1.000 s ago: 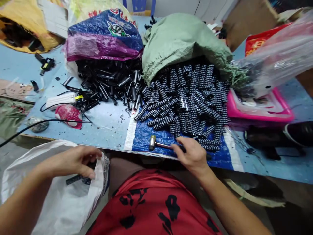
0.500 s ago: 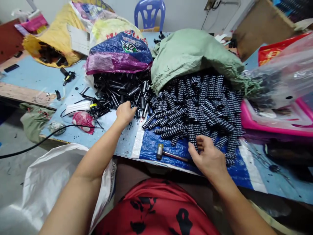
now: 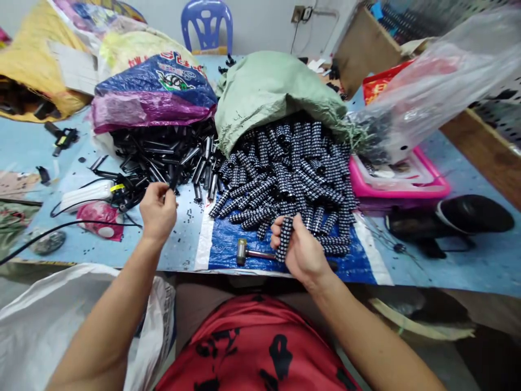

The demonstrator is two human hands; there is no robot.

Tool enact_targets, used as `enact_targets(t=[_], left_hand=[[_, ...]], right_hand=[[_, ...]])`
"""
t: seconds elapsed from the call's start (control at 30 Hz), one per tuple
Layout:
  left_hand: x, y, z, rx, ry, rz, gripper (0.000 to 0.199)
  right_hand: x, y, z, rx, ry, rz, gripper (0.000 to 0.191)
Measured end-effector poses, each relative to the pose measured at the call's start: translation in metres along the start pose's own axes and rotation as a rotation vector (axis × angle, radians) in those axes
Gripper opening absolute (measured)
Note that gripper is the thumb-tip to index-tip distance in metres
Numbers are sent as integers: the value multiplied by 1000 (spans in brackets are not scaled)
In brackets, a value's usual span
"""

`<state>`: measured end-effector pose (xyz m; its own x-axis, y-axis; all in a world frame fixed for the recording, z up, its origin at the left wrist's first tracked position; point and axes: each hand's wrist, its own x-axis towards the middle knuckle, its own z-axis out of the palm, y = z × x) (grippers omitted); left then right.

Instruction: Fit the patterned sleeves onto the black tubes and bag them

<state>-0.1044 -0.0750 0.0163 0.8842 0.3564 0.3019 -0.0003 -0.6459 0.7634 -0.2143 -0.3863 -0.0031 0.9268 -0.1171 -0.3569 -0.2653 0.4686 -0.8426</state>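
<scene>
The left hand [image 3: 158,213], arm outstretched, pinches a black piece [image 3: 173,178] at the left pile [image 3: 157,152]; the right hand [image 3: 303,245], fingers curled, grasps a checkered tube [image 3: 284,239] by the near hammer [image 3: 241,252].

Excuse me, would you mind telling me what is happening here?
The right hand holds a patterned tube in front of a pile of similar tubes. The left hand is by the black parts, seemingly pinching one. A hammer lies on the blue sheet.
</scene>
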Motion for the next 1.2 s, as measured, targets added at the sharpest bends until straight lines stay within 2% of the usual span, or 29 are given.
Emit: enact_targets(t=[0.1, 0.17, 0.27, 0.33, 0.37, 0.47, 0.53, 0.7, 0.77, 0.9, 1.0, 1.07, 1.13, 1.2], left_hand=[[-46, 8, -8, -222, 70, -65, 21], [-67, 18, -12, -454, 101, -218, 21], [-79, 34, -17, -854, -22, -511, 25], [-78, 44, -19, -1004, -119, -631, 27], [-77, 48, -19, -1037, -131, -655, 28], [-76, 56, -17, -1063, -88, -667, 27], [-80, 60, -13, -1094, -129, -671, 24], [-112, 70, 3, -1213, -523, -595, 23], [-129, 72, 13, -1101, -587, -513, 24], [-153, 72, 32, -711, -591, -186, 27], [-158, 72, 33, -525, -601, -1, 20], [-157, 70, 26, -514, -614, -30, 22], [-156, 67, 17, -549, -659, -124, 27], [-155, 65, 10, -576, -717, -178, 31]], right_hand=[[-13, 10, 15, 68, -52, 122, 57], [-21, 19, 22, 62, -129, 163, 55], [-25, 32, 29, 4, -256, 161, 51], [-25, 36, 34, -16, -290, 139, 52], [-25, 37, 35, -20, -293, 131, 52], [-26, 36, 37, -18, -293, 125, 54], [-27, 33, 36, 21, -278, 135, 57], [-26, 24, 32, 238, -153, 258, 54], [-25, 22, 35, 281, -101, 240, 50], [-23, 25, 48, 253, -124, 71, 45], [-23, 30, 44, 51, -223, -51, 48], [-23, 32, 31, -220, -303, -258, 63], [-22, 32, 16, -562, -390, -593, 101], [-22, 30, 4, -823, -463, -904, 119]])
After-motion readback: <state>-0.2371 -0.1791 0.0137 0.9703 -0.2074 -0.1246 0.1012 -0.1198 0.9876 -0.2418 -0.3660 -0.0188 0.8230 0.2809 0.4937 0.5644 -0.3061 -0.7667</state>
